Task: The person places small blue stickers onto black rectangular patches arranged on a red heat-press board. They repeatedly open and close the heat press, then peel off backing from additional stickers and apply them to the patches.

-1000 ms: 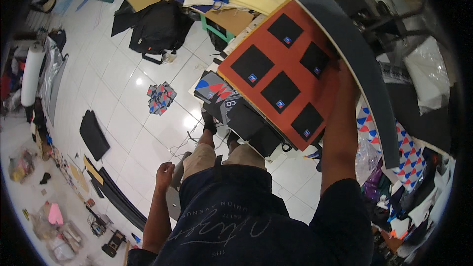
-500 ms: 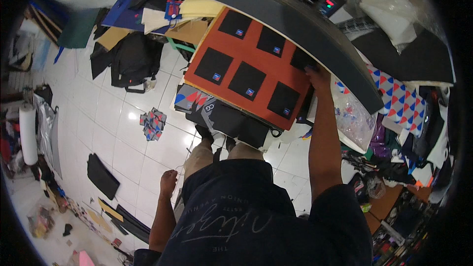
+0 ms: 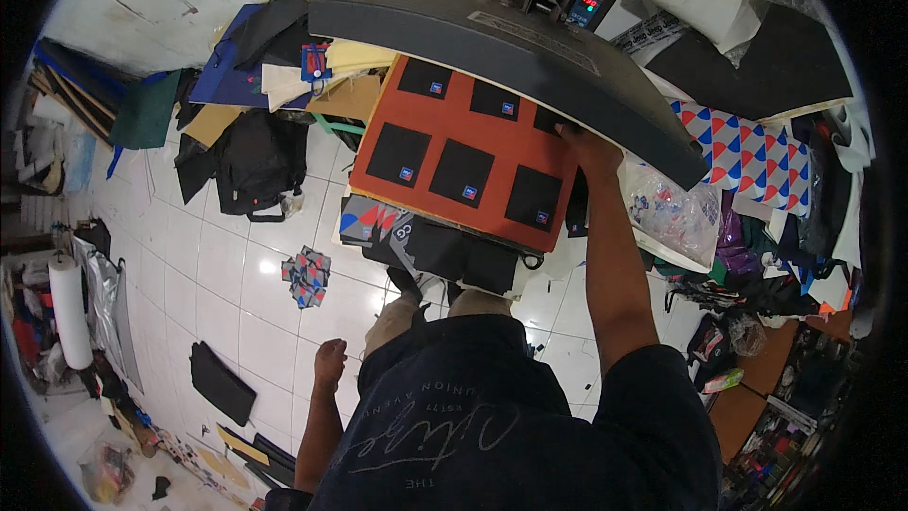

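My right hand [image 3: 592, 153] reaches to the right side of a heat press, its fingers closed at a black fabric piece [image 3: 547, 120]. The raised upper plate [image 3: 501, 38] hides part of that piece. More black fabric pieces [image 3: 461, 172], each with a small blue-and-red emblem in a corner, lie in two rows on the orange-red pad [image 3: 426, 123]. My left hand [image 3: 330, 361] hangs low over the floor, away from the press, with its fingers curled. Whatever it may hold is hidden.
Below the pad lie black and patterned fabric pieces [image 3: 445, 251]. A small patterned stack [image 3: 306, 276], a black bag [image 3: 260, 163] and a folded black cloth [image 3: 223, 383] are on the tiled floor. A plastic bag [image 3: 672, 218] and patterned sheets [image 3: 747, 156] lie to the right.
The whole view has shifted, showing more of the wall and upper plate. My right hand stays at the same black fabric piece. My left hand remains low and curled.
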Tool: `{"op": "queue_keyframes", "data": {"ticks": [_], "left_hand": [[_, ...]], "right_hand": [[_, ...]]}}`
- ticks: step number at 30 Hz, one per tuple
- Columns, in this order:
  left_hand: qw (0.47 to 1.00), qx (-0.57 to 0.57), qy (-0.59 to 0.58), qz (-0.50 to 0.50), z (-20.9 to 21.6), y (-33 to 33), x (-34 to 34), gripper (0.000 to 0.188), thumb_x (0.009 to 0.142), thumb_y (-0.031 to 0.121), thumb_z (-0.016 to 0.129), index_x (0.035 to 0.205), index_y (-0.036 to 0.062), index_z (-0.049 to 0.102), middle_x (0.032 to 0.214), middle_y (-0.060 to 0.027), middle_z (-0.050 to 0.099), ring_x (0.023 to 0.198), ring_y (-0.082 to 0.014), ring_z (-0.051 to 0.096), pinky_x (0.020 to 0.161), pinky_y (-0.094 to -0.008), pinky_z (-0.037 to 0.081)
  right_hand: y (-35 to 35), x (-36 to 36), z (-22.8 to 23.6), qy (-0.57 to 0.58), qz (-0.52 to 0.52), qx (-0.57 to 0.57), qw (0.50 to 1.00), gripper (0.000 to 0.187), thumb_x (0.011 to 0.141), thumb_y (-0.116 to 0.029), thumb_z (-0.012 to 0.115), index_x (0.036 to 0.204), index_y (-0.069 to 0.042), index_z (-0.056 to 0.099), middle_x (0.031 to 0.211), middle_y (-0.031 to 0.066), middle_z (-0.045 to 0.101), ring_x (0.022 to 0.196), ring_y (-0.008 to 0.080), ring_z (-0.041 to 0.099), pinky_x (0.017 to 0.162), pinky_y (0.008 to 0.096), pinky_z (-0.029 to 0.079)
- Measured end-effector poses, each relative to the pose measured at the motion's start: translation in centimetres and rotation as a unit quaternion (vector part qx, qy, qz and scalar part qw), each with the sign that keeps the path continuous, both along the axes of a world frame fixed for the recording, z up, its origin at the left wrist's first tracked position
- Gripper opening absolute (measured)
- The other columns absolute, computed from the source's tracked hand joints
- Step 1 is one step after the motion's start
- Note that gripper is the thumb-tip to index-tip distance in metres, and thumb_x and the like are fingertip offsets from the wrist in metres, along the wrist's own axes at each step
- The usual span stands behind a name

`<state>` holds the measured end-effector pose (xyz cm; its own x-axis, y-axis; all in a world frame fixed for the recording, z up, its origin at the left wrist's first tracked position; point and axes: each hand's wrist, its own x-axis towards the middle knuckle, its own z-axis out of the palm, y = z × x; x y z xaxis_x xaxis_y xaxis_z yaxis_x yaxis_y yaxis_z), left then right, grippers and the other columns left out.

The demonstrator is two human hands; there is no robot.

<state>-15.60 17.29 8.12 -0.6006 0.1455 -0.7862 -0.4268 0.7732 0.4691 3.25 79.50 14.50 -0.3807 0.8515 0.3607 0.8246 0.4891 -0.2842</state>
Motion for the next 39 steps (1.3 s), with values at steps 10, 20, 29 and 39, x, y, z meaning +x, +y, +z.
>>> {"op": "queue_keyframes", "data": {"ticks": [10, 20, 29, 39], "left_hand": [[0.999, -0.022, -0.037, -0.014, -2.2, -3.0, -4.4, 0.040, 0.084, 0.029, 0.064, 0.110, -0.0010, 0.060, 0.085, -0.0081, 0.063, 0.068, -0.0155, 0.058, 0.052, -0.0277, 0.044], [0.997, 0.022, 0.025, -0.073, -1.5, -0.1, -13.2, 0.035, 0.086, 0.029, 0.063, 0.107, 0.0006, 0.061, 0.083, -0.0055, 0.062, 0.067, -0.0130, 0.057, 0.053, -0.0258, 0.044], [0.994, 0.018, -0.014, -0.108, -1.9, -1.6, -16.4, 0.035, 0.086, 0.027, 0.063, 0.108, 0.0003, 0.060, 0.082, -0.0055, 0.061, 0.065, -0.0131, 0.057, 0.051, -0.0263, 0.044], [0.994, 0.012, -0.018, -0.109, -3.6, -3.0, -17.6, 0.036, 0.086, 0.027, 0.063, 0.110, 0.0004, 0.060, 0.083, -0.0065, 0.062, 0.065, -0.0145, 0.058, 0.051, -0.0275, 0.044]], "right_hand": [[-8.0, -8.1, 4.9, -0.068, 0.148, -0.082, 0.983, 0.030, 0.088, -0.032, 0.059, 0.108, -0.011, 0.066, 0.108, 0.0092, 0.062, 0.104, 0.0315, 0.058, 0.088, 0.0452, 0.045], [-10.4, -14.0, -0.6, -0.091, 0.113, -0.053, 0.988, 0.033, 0.093, -0.024, 0.049, 0.118, -0.004, 0.056, 0.118, 0.0112, 0.053, 0.110, 0.0267, 0.051, 0.096, 0.0437, 0.039], [-10.8, -15.5, -0.8, -0.120, 0.052, -0.072, 0.989, 0.032, 0.096, -0.025, 0.043, 0.122, -0.009, 0.054, 0.117, 0.0085, 0.053, 0.111, 0.0266, 0.050, 0.096, 0.0460, 0.037], [-6.4, -10.5, -1.6, 0.058, -0.008, 0.033, 0.998, 0.032, 0.090, -0.027, 0.051, 0.116, -0.011, 0.060, 0.117, 0.0121, 0.057, 0.109, 0.0331, 0.055, 0.091, 0.0518, 0.043]]}}
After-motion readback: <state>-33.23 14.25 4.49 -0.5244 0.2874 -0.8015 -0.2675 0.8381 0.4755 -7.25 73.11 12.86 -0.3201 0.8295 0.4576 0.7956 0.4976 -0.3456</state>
